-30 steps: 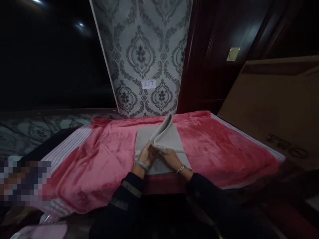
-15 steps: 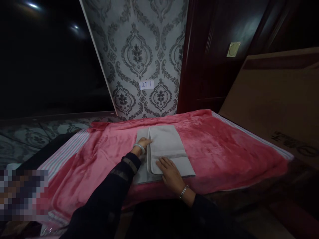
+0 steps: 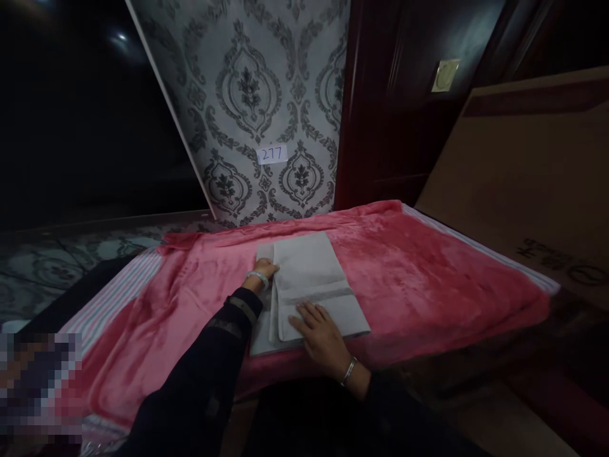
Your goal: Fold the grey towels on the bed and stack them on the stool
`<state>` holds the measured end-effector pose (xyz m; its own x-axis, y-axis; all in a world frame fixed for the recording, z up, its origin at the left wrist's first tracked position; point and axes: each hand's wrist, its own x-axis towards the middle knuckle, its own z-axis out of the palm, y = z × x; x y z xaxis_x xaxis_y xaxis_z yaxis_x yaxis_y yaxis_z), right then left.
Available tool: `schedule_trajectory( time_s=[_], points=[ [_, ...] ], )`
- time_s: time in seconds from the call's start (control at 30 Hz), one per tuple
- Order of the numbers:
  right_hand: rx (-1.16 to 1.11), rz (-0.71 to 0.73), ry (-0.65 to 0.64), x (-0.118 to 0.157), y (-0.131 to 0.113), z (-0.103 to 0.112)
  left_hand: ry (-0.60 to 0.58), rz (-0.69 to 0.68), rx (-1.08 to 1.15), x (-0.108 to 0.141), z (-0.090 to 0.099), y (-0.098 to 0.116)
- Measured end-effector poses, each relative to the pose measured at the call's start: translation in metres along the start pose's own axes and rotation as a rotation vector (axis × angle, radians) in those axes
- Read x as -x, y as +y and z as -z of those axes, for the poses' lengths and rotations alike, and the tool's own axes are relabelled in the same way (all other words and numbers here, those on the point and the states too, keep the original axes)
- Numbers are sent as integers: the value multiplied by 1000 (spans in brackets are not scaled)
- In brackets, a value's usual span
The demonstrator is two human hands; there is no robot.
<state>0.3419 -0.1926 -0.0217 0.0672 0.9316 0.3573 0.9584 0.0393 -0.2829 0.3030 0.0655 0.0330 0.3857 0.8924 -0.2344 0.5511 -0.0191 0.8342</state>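
A light grey folded cloth (image 3: 309,263) lies on a pink plush blanket (image 3: 409,273), with a darker band across its lower part. My left hand (image 3: 265,269) pinches the cloth's raised left fold, above a grey layer lying flat beneath it. Near the front edge, my right hand (image 3: 323,333) lies on the cloth with its fingers spread. A bracelet circles each wrist.
Behind the blanket is a patterned wall with a paper label (image 3: 272,154). A large dark screen (image 3: 85,120) stands at the left, a cardboard box (image 3: 518,165) at the right. Striped fabric (image 3: 111,298) shows along the left side.
The view has shifted slightly. My right hand has slid a little left over the cloth, and the folded part lies slightly further left over the lower layer. My left hand still grips the fold.
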Motion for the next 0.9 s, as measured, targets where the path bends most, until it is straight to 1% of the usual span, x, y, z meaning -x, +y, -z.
schedule_trajectory(
  time_s=[0.13,0.23,0.4,0.5,0.6,0.73,0.9],
  points=[
    [-19,-17,-2,0,-1,-1,-67,35,35,-6,-1,7],
    [-13,-37,-7,1,-2,0,-69,14,85,-11,-4,14],
    [11,-14,-15,4,-1,-3,-24,-75,134,-24,-11,27],
    [0,-3,-8,5,2,-6,24,-101,104,-39,-12,35],
    [0,-30,10,4,3,-7,77,-110,61,-55,-11,40],
    [-1,-33,-12,5,5,-7,105,-107,-6,-71,-8,37],
    [-24,23,-44,10,15,-2,117,-126,-63,-78,-4,24]
  ],
)
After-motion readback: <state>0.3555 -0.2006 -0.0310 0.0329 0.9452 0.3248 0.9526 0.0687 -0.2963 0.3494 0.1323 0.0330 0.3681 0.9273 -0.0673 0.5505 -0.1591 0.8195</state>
